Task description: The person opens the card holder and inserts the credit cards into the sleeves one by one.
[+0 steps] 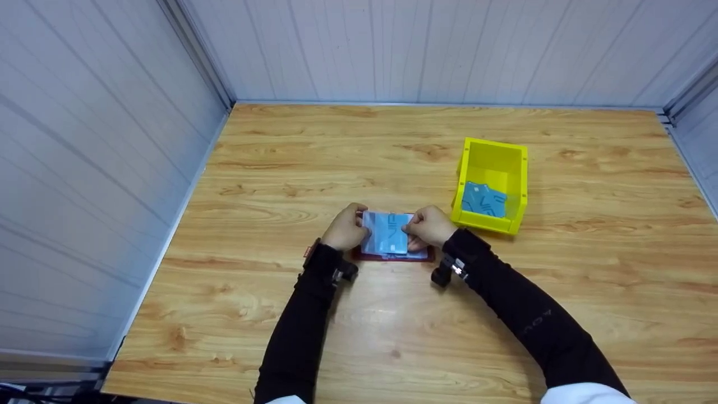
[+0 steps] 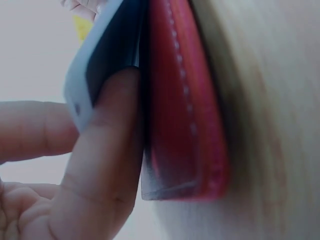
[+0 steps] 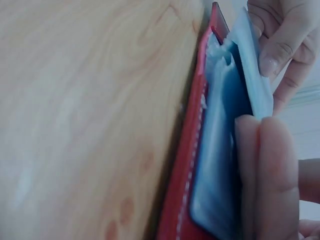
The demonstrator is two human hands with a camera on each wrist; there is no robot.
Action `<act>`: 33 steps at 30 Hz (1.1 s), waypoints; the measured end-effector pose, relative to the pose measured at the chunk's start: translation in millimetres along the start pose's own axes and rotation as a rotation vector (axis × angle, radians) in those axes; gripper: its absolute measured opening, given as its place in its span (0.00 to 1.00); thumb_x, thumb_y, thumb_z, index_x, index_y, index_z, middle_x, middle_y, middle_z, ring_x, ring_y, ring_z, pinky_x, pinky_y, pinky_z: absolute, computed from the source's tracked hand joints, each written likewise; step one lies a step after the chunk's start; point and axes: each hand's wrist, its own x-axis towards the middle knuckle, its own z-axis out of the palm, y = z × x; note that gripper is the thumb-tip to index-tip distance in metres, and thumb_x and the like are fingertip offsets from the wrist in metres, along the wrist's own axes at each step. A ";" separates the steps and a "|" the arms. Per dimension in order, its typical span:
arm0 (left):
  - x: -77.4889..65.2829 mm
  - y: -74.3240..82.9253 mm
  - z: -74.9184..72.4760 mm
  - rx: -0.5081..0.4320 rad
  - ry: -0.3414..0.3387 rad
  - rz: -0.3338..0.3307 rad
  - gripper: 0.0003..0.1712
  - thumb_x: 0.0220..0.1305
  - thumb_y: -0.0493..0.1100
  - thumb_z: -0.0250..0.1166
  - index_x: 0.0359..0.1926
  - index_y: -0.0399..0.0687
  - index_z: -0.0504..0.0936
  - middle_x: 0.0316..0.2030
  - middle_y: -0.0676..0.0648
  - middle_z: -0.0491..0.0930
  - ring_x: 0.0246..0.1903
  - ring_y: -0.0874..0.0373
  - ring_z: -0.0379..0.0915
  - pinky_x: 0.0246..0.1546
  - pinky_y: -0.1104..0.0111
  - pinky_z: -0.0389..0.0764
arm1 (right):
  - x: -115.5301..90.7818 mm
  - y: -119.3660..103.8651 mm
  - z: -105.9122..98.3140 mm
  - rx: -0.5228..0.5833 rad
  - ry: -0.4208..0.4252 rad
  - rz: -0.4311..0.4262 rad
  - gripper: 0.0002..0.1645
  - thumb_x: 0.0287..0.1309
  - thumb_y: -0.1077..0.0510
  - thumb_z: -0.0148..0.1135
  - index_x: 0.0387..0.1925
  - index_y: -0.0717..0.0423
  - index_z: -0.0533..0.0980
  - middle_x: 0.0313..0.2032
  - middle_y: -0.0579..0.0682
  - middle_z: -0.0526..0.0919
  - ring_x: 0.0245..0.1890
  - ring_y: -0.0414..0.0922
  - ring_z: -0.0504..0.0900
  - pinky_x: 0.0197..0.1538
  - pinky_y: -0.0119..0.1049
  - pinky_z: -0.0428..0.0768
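Note:
A red card holder [image 1: 423, 258] lies spread on the table, its cover edge stitched in white [image 2: 175, 90]. Clear plastic sleeves [image 3: 215, 170] stand up from its middle. A blue card [image 1: 391, 231] with a small chip lies over the raised leaf, between both hands. At the left edge, my left hand [image 1: 343, 229] pinches the leaf between thumb and fingers, one finger behind it in the left wrist view. My right hand [image 1: 433, 225] pinches the blue card by its right edge; in the right wrist view its fingertips [image 3: 277, 150] are right at the leaf's edge.
A yellow bin [image 1: 493, 224] stands to the right, just beyond my right hand, with several blue cards [image 1: 483, 200] in its front part. The wooden table [image 1: 308, 151] runs back to a pale panel wall [image 1: 392, 50], with another wall [image 1: 112, 140] on the left.

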 end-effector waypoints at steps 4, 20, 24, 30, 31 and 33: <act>-0.5 1.7 0.5 0.003 -0.007 -0.008 0.33 0.58 0.28 0.57 0.67 0.33 0.65 0.41 0.41 0.77 0.30 0.59 0.68 0.29 0.73 0.71 | 1.2 -3.1 5.4 0.000 -0.007 0.004 0.09 0.65 0.61 0.59 0.30 0.62 0.73 0.18 0.48 0.80 0.15 0.38 0.82 0.24 0.30 0.83; 1.7 1.0 0.8 0.005 0.004 -0.005 0.34 0.58 0.29 0.59 0.68 0.33 0.64 0.49 0.37 0.76 0.37 0.57 0.70 0.33 0.72 0.73 | -1.4 -13.0 17.7 0.002 -0.006 -0.108 0.10 0.65 0.67 0.47 0.31 0.68 0.73 0.17 0.50 0.79 0.14 0.38 0.82 0.24 0.31 0.83; 2.2 2.5 2.4 -0.001 -0.006 -0.001 0.34 0.58 0.29 0.59 0.68 0.31 0.64 0.48 0.37 0.78 0.40 0.56 0.72 0.36 0.72 0.74 | -0.5 -15.1 20.3 -0.039 -0.004 -0.122 0.10 0.64 0.67 0.48 0.26 0.63 0.71 0.16 0.49 0.78 0.14 0.37 0.81 0.23 0.30 0.82; 1.0 3.8 2.5 0.001 -0.016 0.006 0.34 0.60 0.30 0.60 0.68 0.31 0.63 0.49 0.37 0.78 0.40 0.56 0.73 0.35 0.72 0.74 | 0.8 -15.9 22.4 -0.109 0.014 -0.155 0.11 0.62 0.67 0.49 0.24 0.62 0.72 0.14 0.47 0.78 0.13 0.36 0.80 0.22 0.28 0.81; 1.0 3.7 2.5 -0.001 -0.017 0.005 0.35 0.60 0.30 0.60 0.68 0.31 0.63 0.50 0.37 0.78 0.41 0.55 0.73 0.36 0.72 0.75 | 1.3 -15.7 22.4 -0.118 0.015 -0.166 0.11 0.62 0.67 0.49 0.25 0.63 0.73 0.14 0.47 0.78 0.13 0.35 0.80 0.22 0.28 0.81; 0.9 3.7 2.6 -0.016 -0.020 0.002 0.34 0.60 0.29 0.60 0.68 0.30 0.63 0.51 0.36 0.78 0.42 0.55 0.74 0.37 0.71 0.76 | 2.3 -15.1 22.6 -0.130 0.017 -0.181 0.10 0.62 0.67 0.49 0.27 0.65 0.74 0.14 0.47 0.78 0.12 0.34 0.80 0.22 0.28 0.80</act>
